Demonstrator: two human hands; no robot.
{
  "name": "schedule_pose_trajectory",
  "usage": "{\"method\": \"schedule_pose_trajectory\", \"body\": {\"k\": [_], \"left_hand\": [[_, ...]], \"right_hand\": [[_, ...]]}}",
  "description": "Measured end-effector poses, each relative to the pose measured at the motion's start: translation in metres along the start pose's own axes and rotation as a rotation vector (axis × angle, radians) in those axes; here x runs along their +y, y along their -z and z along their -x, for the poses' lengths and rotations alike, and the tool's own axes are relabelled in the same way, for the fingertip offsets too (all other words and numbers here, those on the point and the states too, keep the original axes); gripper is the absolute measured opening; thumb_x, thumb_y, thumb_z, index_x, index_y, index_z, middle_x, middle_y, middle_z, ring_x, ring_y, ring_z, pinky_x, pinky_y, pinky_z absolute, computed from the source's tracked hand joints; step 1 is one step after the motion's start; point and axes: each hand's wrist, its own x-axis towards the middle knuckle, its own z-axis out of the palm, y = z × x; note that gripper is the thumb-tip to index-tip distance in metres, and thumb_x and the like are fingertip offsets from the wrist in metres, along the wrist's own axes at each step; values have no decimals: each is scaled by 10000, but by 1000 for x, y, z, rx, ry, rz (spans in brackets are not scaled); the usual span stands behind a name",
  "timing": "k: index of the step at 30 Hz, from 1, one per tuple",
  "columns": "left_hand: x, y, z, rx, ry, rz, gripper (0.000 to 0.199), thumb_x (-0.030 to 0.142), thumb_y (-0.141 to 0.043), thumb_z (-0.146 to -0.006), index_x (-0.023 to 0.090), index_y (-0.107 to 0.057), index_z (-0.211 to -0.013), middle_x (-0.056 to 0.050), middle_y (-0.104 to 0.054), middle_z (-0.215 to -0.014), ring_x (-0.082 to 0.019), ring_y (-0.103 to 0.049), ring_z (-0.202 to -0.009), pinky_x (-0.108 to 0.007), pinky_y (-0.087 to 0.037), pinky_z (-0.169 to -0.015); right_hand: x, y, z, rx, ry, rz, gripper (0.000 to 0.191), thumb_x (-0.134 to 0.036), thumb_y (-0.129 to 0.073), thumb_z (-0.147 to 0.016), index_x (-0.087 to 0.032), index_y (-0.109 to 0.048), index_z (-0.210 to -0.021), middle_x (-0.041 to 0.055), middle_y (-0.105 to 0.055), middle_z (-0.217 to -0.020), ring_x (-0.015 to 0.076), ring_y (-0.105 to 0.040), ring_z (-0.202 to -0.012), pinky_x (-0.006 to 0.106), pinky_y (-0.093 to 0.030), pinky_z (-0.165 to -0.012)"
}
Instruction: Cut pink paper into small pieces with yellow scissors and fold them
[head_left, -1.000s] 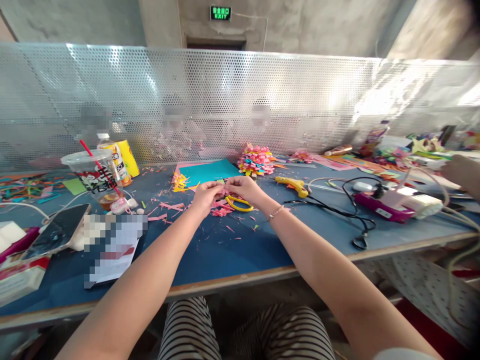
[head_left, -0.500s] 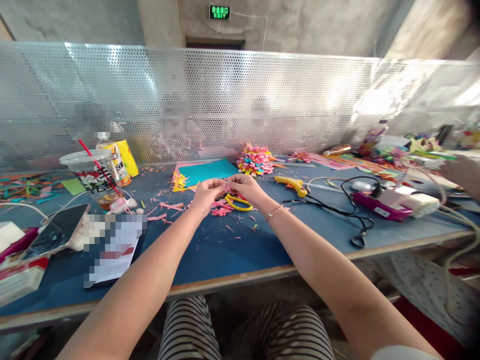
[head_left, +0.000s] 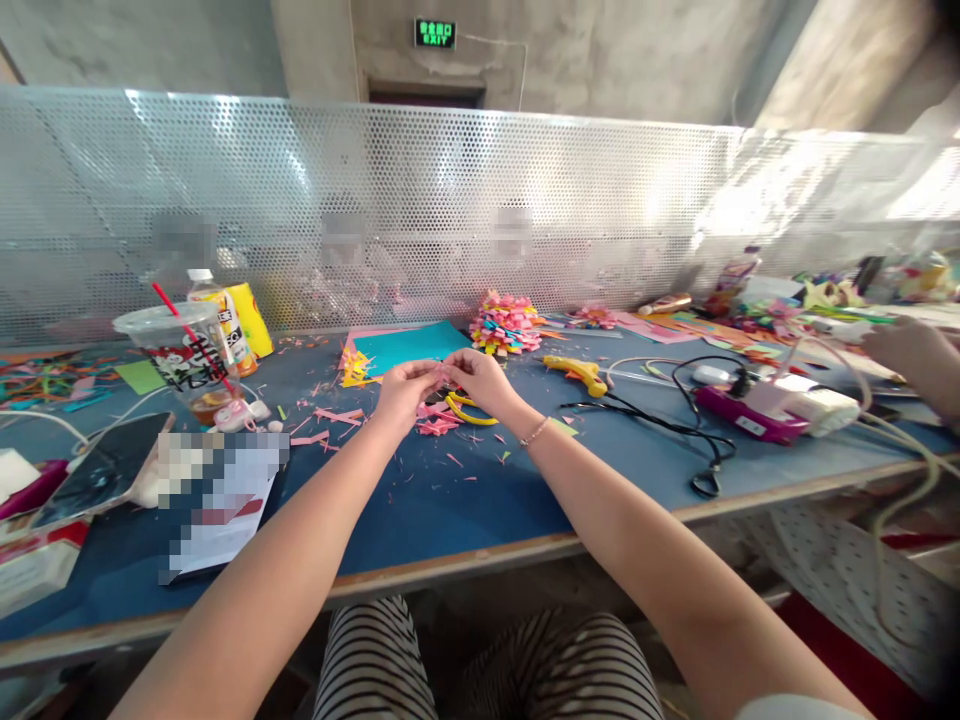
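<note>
My left hand [head_left: 405,392] and my right hand [head_left: 478,382] meet above the table, thumbs and fingers of both pinched together. Between their fingertips is a small pink paper piece [head_left: 442,372], mostly covered by the fingers. Yellow-handled scissors [head_left: 472,416] lie just under my right hand, partly hidden by it. Below the hands is a little heap of pink paper strips [head_left: 437,422]. Behind them sit a blue-green paper sheet [head_left: 409,347], some yellow cut paper [head_left: 355,368] and a many-coloured ball of folded paper strips [head_left: 506,325].
A yellow glue gun [head_left: 577,374] with a black cord lies to the right, near a purple power strip [head_left: 750,415]. At left are a plastic cup [head_left: 187,350] with a red straw, a bottle [head_left: 238,335], a phone [head_left: 112,465] and a tablet [head_left: 232,510]. Another person's hand [head_left: 911,350] shows far right.
The whole view has shifted slightly, so things sit a little further left. Both hands stay pinched together on the pink paper piece. A green scrap now shows beside my right wrist.
</note>
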Motion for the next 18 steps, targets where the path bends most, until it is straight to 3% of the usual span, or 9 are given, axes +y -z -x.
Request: {"method": "schedule_pose_trajectory", "body": {"k": [10,18], "left_hand": [[-2,-1,0,10,-25,-52,216,175,-749,-509,136,-630,-686,-10,-638,-647,-95,-589,-621,-250,-471,-686],[-9,6,-6,-45,-107,-268,284,311,-759,-514,136,-644,-707,-23,-644,-640,-116,-576,-594,-267,-468,-643]], "right_hand": [[8,3,1,-48,1,158,257,-388,-482,-785,-168,-498,-653,-13,-518,-552,97,-475,-501,215,-367,-469],[11,2,2,-79,-40,-47,245,-385,-525,-732,-168,-482,-625,-22,-496,-535,91,-468,-492,208,-391,-467]]}}
